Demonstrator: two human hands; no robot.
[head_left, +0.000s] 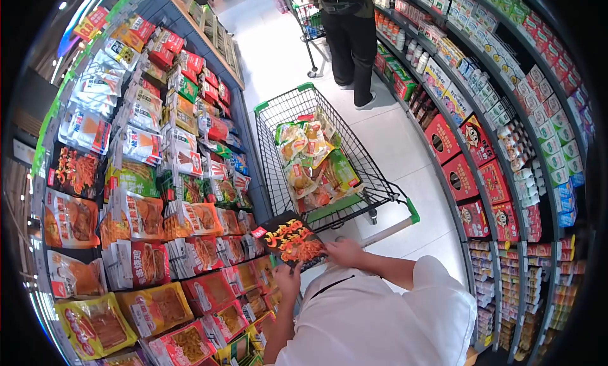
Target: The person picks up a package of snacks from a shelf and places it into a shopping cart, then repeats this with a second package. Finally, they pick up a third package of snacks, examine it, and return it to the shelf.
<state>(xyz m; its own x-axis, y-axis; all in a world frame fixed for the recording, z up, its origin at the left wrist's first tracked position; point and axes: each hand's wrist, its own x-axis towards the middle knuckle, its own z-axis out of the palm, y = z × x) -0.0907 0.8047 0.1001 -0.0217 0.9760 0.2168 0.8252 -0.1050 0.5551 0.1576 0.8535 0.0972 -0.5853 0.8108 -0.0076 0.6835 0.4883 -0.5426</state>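
A black food packet (292,240) with orange-red food printed on its front is held up between my hands. My left hand (288,280) grips its lower edge, and my right hand (345,252) has closed on its right edge. Just beyond the packet stands a wire shopping cart (269,154) with green corners. Several bagged foods (313,157) lie piled inside the cart. To the left, a similar black packet (75,171) sits on the sloping display among orange food packets (71,219).
Rows of packaged food (190,255) line the left side. Shelves with red boxes (443,138) and small cartons run along the right. Ahead, a person in dark trousers (351,43) stands on the tiled floor (405,134) beside another cart (309,24).
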